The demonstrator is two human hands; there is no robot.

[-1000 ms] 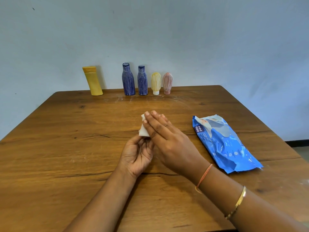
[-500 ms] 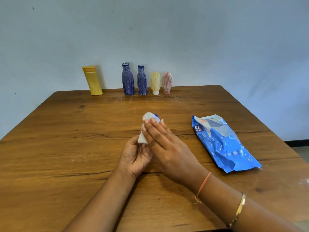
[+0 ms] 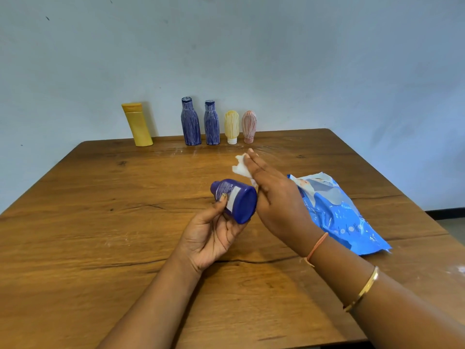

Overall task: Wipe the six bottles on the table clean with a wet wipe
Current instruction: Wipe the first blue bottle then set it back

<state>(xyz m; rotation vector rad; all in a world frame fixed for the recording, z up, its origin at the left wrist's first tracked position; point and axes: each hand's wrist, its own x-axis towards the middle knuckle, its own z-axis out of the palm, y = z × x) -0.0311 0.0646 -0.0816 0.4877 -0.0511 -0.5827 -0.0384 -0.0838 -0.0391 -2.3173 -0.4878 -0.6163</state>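
Bottle above the table, lying sideways, base toward the wearer, cap pointing away and left; gripped from below by left hand, thumb on label; right hand just beside the base, fingers straight, holding wipe just beyond the bottle; thumb hidden.

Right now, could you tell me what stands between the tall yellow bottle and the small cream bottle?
The head view shows two blue bottles there: the taller blue bottle beside the shorter blue bottle.

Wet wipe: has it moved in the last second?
Yes. The wet wipe in the right hand has lifted off the blue bottle, going away and rightward, toward the pink bottle.
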